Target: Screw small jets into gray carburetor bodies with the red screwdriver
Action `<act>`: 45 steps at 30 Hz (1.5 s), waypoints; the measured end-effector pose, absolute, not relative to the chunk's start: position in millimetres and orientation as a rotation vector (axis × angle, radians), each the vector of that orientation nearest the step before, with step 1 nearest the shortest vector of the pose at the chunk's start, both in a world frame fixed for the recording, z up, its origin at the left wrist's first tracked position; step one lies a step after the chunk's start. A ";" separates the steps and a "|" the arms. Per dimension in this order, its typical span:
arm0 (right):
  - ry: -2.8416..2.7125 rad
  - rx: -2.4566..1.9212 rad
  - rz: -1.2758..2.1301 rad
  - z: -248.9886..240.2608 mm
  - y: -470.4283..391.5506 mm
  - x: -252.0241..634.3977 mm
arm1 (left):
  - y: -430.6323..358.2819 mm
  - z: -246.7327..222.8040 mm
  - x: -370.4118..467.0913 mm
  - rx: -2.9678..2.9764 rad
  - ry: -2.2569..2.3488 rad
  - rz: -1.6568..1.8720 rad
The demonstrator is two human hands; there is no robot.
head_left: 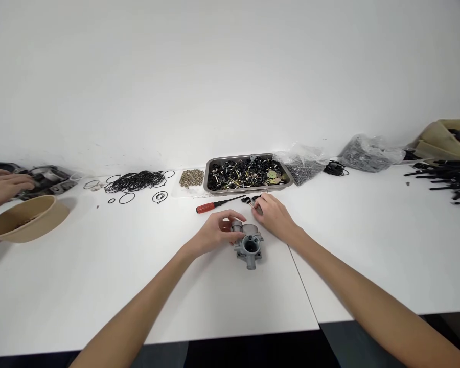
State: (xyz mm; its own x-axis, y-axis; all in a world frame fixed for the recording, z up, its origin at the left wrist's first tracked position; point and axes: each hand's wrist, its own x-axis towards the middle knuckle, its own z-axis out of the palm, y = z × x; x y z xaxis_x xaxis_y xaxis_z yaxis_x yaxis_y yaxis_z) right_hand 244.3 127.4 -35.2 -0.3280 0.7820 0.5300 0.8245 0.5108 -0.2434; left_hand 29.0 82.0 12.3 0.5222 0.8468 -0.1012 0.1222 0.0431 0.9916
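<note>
A grey metal carburetor (250, 246) stands on the white table in front of me, its round bore facing me. My left hand (219, 231) grips it from the left, fingers curled around its upper side. Just behind it, my right hand (271, 213) is low on the table with fingertips pinched together; what they hold, if anything, is mostly hidden. Touching or close beside those fingertips is a small black part (247, 200) with a brass-coloured tip. A red-handled screwdriver (206, 207) lies to the left, its shaft pointing at the small parts.
Behind my hands sits a metal tray (249, 191) of mixed small parts. Brass pieces (191, 178) and black rubber rings (136, 181) lie left of it, plastic bags (371, 153) right. Black tubes (450, 179) lie far right. Another person's hand (3, 186) is above a tan bowl (42, 225).
</note>
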 end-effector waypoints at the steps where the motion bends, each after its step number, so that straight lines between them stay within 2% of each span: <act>1: -2.153 -1.301 -0.096 -36.2 128.1 244.7 | 82.4 12.3 28.6 1.451 0.897 0.684; 6: -2.116 -1.260 -0.107 -34.7 125.9 245.6 | 85.6 15.3 27.3 1.453 0.994 0.825; 13: -2.185 -1.034 -0.186 -8.7 114.7 245.5 | 93.2 13.4 22.2 1.343 1.163 1.063; 20: -2.240 -0.626 -0.355 6.9 102.5 247.1 | 87.4 20.9 26.7 1.433 1.159 0.915; 33: -2.255 -0.581 -0.330 9.5 99.9 246.9 | 89.5 22.7 26.6 1.397 1.030 1.024; 45: -2.187 -0.528 -0.062 10.1 93.1 241.1 | 71.4 39.4 20.5 1.359 1.159 1.079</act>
